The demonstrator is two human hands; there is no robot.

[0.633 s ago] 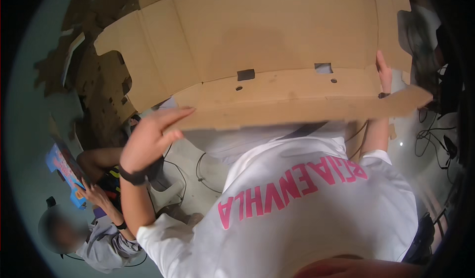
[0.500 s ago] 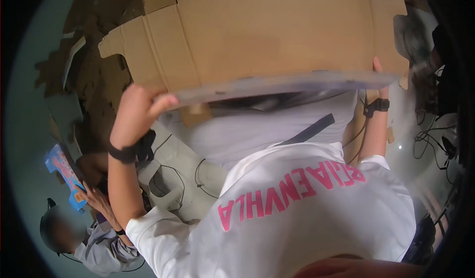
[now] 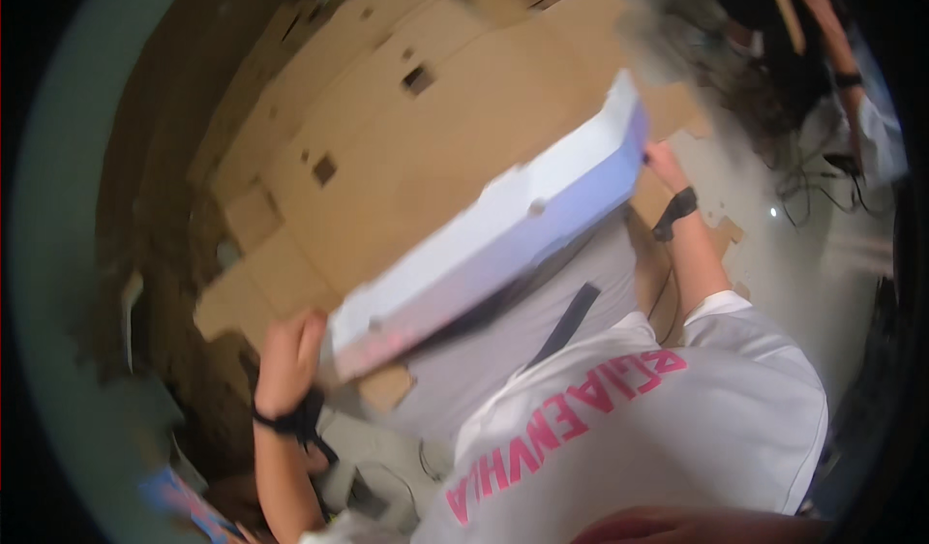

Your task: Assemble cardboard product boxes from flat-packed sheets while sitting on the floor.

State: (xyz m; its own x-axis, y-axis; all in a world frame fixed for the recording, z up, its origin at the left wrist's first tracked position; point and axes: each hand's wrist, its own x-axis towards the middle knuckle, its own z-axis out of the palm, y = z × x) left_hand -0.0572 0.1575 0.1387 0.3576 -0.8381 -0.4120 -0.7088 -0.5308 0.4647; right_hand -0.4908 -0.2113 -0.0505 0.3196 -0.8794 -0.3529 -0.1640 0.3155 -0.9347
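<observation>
Grasping white flap (image 3: 484, 251) with left hand (image 3: 288, 365) lower left, right hand (image 3: 666, 166) upper right; best move both ends evenly.

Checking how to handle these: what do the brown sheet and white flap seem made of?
Sheet: matte brown cardboard, most likely, given its dull face and square holes. Flap: probably coated board, smooth and whitish, with faint pink print; blur leaves its gloss unclear.

We see a pale, glossy floor (image 3: 779, 268) at the right, with a small bright glint (image 3: 772, 212) and dark cables (image 3: 801, 182) on it. At the far left spreads a plain grey-green surface (image 3: 63, 254); whether wall or floor, we cannot tell.
</observation>
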